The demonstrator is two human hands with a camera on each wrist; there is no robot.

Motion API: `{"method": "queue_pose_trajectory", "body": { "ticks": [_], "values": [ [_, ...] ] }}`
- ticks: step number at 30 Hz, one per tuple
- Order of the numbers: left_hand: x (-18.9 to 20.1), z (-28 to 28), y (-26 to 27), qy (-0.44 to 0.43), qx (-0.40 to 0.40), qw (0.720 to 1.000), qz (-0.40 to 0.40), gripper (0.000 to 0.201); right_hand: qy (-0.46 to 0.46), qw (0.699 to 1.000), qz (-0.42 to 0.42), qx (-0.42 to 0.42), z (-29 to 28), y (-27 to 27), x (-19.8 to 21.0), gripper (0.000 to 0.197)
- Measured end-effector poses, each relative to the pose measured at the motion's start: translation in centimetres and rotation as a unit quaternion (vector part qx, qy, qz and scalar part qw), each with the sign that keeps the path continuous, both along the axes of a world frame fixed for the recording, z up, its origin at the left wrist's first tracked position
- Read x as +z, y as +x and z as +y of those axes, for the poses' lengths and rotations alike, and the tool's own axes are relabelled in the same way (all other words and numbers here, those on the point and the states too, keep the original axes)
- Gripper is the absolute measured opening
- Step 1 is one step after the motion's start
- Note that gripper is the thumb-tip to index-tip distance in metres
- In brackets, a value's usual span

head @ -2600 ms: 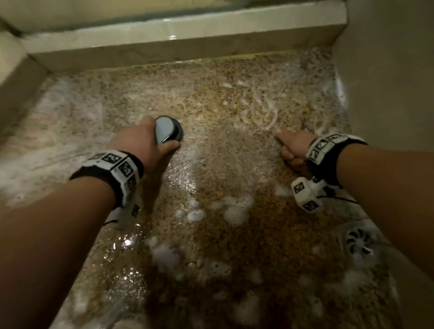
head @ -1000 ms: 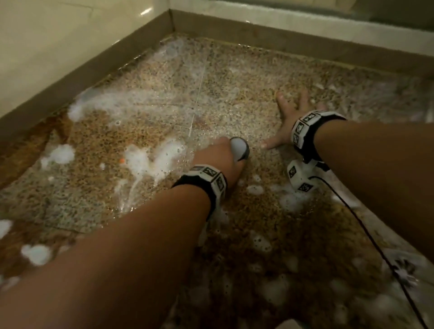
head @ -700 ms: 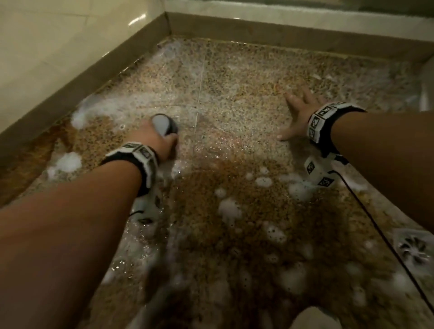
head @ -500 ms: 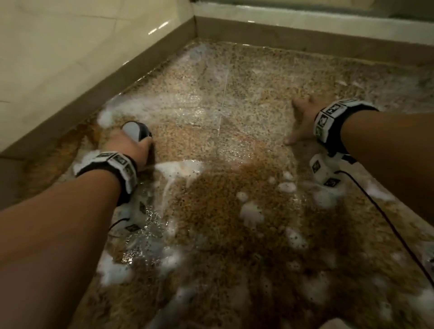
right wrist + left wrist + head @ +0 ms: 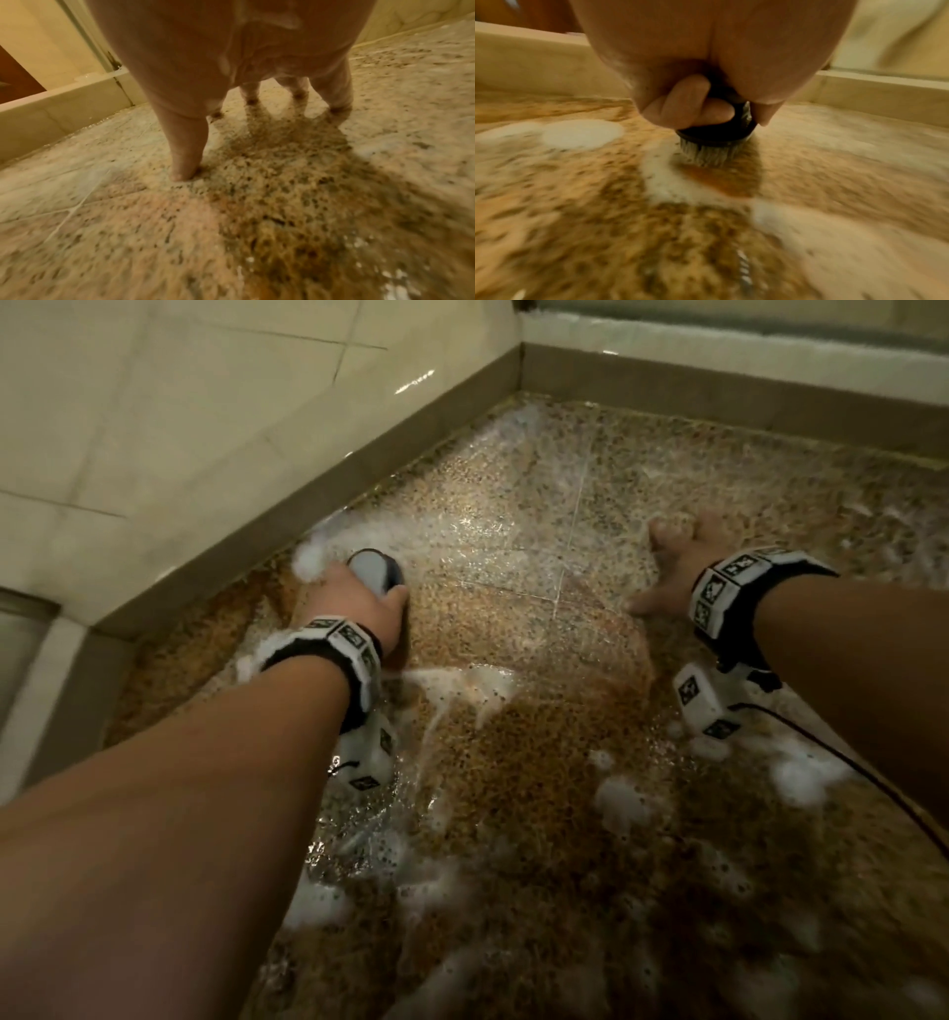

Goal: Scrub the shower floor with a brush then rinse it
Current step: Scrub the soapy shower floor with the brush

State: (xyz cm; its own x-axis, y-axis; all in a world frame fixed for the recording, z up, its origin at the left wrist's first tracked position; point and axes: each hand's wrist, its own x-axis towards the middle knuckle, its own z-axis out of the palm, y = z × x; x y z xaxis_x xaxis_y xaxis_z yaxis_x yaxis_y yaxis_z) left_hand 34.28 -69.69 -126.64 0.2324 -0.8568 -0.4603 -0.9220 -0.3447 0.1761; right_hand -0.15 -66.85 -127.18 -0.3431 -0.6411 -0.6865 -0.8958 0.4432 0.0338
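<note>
Brush (image 5: 377,572) sits on the wet speckled shower floor (image 5: 513,546) near the left wall skirting (image 5: 287,516), gripped from above by the left hand (image 5: 359,603). Head view: foam patches (image 5: 616,803) scattered over the floor, one white clump touching the left knuckles. Right hand (image 5: 672,567) is well apart to the right, flat on the floor with fingers spread. Both wrists carry marker bands with a camera block; a black cable (image 5: 847,767) runs from the right one. Tiled wall (image 5: 154,428) rises on the left.

Left wrist view: left hand (image 5: 706,81) has its fingers (image 5: 687,101) curled round the brush's (image 5: 716,134) dark round body, thumb down the right side. Pale bristles (image 5: 706,154) press on the floor (image 5: 603,223). A round foam blob (image 5: 582,134) lies to the left, a foam streak just beside the bristles. Picture is motion-blurred, so bristle contact is probably full but hard to confirm.

Right wrist view: right hand (image 5: 231,60) holds nothing, fingers (image 5: 185,146) straight and splayed, tips touching the floor (image 5: 282,203). Foam smear on the palm. Low curb (image 5: 64,113) and a door frame behind on the left.
</note>
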Motion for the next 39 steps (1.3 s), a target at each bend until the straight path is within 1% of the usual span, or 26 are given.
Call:
{"method": "queue_pose_trajectory", "body": {
  "ticks": [2, 4, 6, 8, 12, 15, 21, 24, 27, 30, 32, 36, 39],
  "values": [
    [0.2, 0.8, -2.7, 0.008, -0.060, 0.998, 0.026, 0.051, 0.001, 1.000, 0.001, 0.005, -0.1, 0.0, -0.1, 0.115],
    [0.4, 1.5, -5.0, 0.032, -0.082, 0.995, 0.043, 0.057, 0.000, 1.000, -0.011, -0.008, -0.1, -0.1, -0.1, 0.116],
    [0.7, 1.4, -5.3, 0.041, -0.066, 0.995, 0.056, 0.063, -0.002, 1.000, -0.016, -0.013, -0.1, -0.2, -0.1, 0.115],
    [0.6, 0.7, -3.1, 0.033, -0.026, 0.997, 0.061, 0.067, -0.002, 1.000, -0.016, -0.011, 0.0, -0.2, 0.1, 0.115],
    [0.6, -0.6, 2.7, 0.016, 0.065, 0.998, 0.010, 0.080, 0.006, 1.000, -0.001, 0.006, 0.1, -0.1, 0.7, 0.116],
    [0.3, -1.5, 6.2, 0.026, 0.121, 0.992, -0.023, 0.089, 0.011, 1.000, 0.003, 0.008, 0.1, 0.1, 1.0, 0.116],
    [-0.1, -2.2, 9.3, 0.023, 0.175, 0.984, -0.028, 0.088, 0.014, 1.000, 0.007, 0.002, 0.2, 0.5, 1.4, 0.115],
    [-0.2, -2.5, 10.9, 0.018, 0.190, 0.980, -0.046, 0.096, 0.013, 1.000, 0.002, -0.001, 0.2, 0.4, 1.3, 0.115],
    [-0.1, -2.2, 12.9, 0.019, 0.197, 0.978, -0.066, 0.098, 0.006, 1.000, -0.006, -0.007, 0.3, 0.5, 1.3, 0.114],
    [0.3, -1.7, 13.4, 0.018, 0.195, 0.978, -0.065, 0.095, 0.005, 1.000, -0.008, -0.012, 0.3, 0.4, 1.2, 0.114],
    [0.4, -1.8, 12.5, 0.020, 0.183, 0.981, -0.064, 0.093, 0.003, 1.000, -0.009, -0.013, 0.2, 0.2, 1.1, 0.115],
    [0.7, -1.7, 8.9, 0.040, 0.128, 0.990, -0.049, 0.086, 0.003, 1.000, -0.015, -0.017, 0.2, 0.3, 1.1, 0.114],
    [0.7, -1.3, 7.5, 0.041, 0.114, 0.992, -0.035, 0.081, -0.002, 1.000, -0.007, -0.011, 0.0, 0.1, 0.8, 0.116]
  ]
}}
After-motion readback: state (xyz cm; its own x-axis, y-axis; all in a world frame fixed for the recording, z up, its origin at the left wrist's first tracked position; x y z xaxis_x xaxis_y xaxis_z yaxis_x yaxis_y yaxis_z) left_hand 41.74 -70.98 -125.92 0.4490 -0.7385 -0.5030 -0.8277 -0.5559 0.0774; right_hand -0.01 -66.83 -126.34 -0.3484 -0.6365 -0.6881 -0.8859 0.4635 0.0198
